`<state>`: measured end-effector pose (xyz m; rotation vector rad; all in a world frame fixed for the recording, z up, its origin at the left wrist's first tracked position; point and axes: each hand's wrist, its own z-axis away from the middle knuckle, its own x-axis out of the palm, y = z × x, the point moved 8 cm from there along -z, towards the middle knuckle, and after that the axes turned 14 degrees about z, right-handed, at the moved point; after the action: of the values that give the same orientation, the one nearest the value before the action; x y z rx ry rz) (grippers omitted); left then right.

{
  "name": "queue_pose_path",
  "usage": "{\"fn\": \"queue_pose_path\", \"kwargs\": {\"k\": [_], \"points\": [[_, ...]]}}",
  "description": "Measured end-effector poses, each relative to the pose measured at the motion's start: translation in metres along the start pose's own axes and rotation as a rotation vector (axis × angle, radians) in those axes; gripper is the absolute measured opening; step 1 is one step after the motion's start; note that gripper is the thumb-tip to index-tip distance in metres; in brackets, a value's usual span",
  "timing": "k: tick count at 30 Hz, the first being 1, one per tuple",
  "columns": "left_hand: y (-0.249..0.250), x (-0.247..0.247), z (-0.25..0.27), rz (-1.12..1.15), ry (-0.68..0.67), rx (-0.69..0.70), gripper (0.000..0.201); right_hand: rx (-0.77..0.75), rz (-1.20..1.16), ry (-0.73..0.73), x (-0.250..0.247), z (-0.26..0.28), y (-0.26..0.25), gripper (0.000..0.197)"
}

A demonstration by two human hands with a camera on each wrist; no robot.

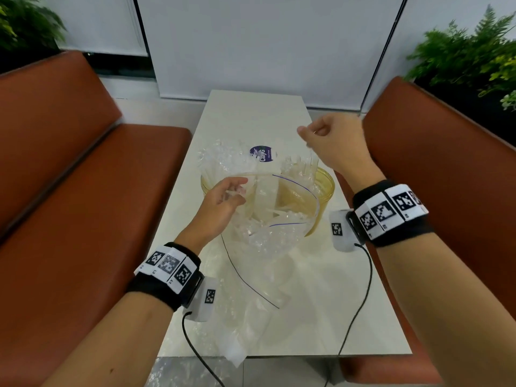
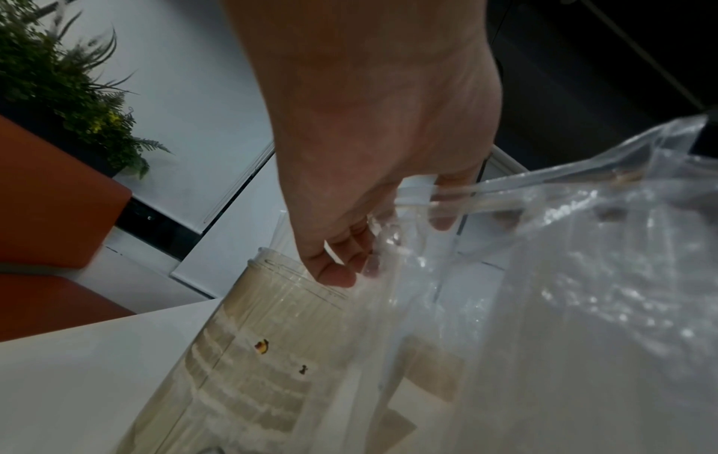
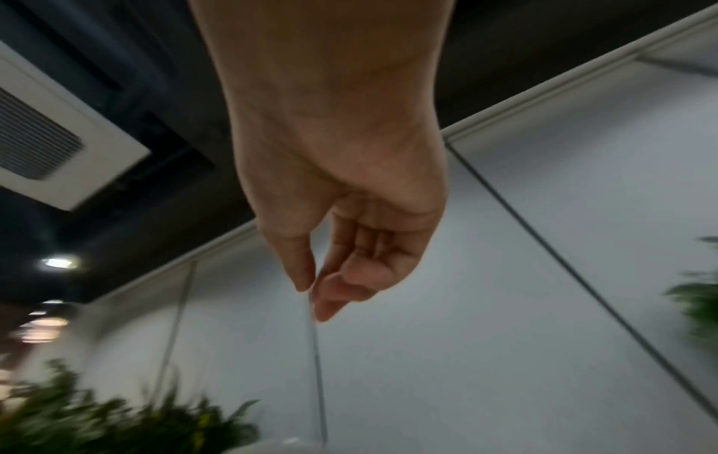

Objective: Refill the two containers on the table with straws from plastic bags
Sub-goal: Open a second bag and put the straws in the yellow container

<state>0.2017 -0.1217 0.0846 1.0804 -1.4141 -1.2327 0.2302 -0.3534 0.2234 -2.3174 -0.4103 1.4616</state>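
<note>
Straws (image 1: 300, 163) stand in two yellowish containers (image 1: 325, 181) mid-table; my left hand (image 1: 223, 202) pinches one clear bag's (image 1: 268, 238) rim, my raised right hand (image 1: 326, 135) pinches one thin straw.

The lower walls of the two yellowish clear plastic containers (image 1: 325, 188) are veiled by the crumpled transparent zip bag (image 1: 268, 236) at the head frame's centre. The left hand's fingertips (image 2: 442, 221) are blurred behind plastic. Whether anything is pinched by the right hand (image 3: 334, 245) cannot be told.
</note>
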Motion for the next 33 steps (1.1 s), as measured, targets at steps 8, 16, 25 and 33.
{"fn": "queue_pose_path", "kwargs": {"k": [8,16,25,33], "points": [[-0.001,0.007,0.001,-0.034,-0.005,0.003,0.047,-0.244,0.915,-0.627,0.088,0.081,-0.032,0.047],[-0.007,0.012,0.000,-0.109,0.037,0.067,0.047,-0.265,1.006,-0.892,0.115,0.102,-0.020,0.049],[-0.008,0.008,0.006,-0.125,0.017,0.064,0.046,-0.299,1.051,-0.866,0.113,0.109,-0.017,0.026],[-0.001,0.012,0.010,-0.200,-0.054,0.128,0.063,-0.291,1.075,-0.734,0.085,0.093,-0.055,0.013]]}}
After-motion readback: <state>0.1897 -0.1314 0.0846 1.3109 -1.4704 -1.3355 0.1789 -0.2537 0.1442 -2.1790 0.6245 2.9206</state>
